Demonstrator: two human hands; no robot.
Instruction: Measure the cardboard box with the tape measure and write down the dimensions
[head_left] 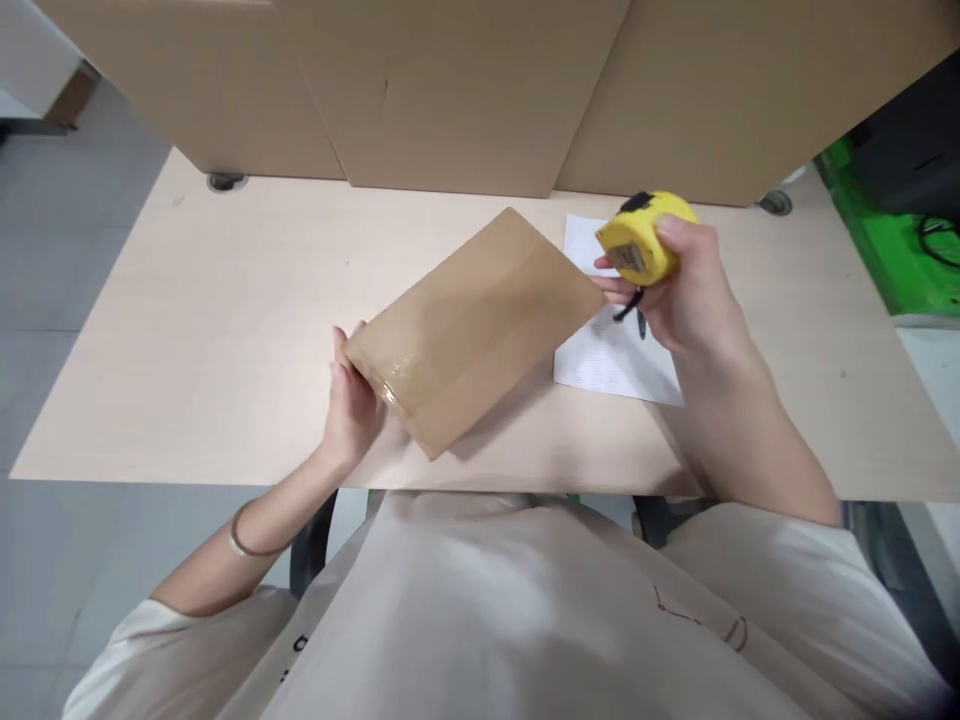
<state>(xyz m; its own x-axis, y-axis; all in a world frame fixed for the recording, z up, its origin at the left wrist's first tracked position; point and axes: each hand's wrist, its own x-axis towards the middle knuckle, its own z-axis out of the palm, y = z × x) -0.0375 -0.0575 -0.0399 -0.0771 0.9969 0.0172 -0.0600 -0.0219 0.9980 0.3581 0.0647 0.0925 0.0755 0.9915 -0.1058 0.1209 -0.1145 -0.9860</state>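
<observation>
A brown cardboard box point(480, 325), with shiny clear tape at its near left end, is tilted above the table. My left hand point(351, 408) grips that left end, fingers behind it and thumb at the edge. In my right hand point(694, 280) is a yellow tape measure point(651, 238) with a black strap hanging from it. The right fingertips reach to the box's right corner and appear to touch it. Below that hand lies a white printed sheet point(600, 360), partly covered by box and hand. A dark pen point(641, 325) shows on it in part.
The pale wooden table point(187, 330) has large cardboard panels point(450, 100) standing along its back edge. Round cable holes sit at its back corners. At the right is a green surface point(892, 250) with a black object and cable. Grey floor tiles show at the left.
</observation>
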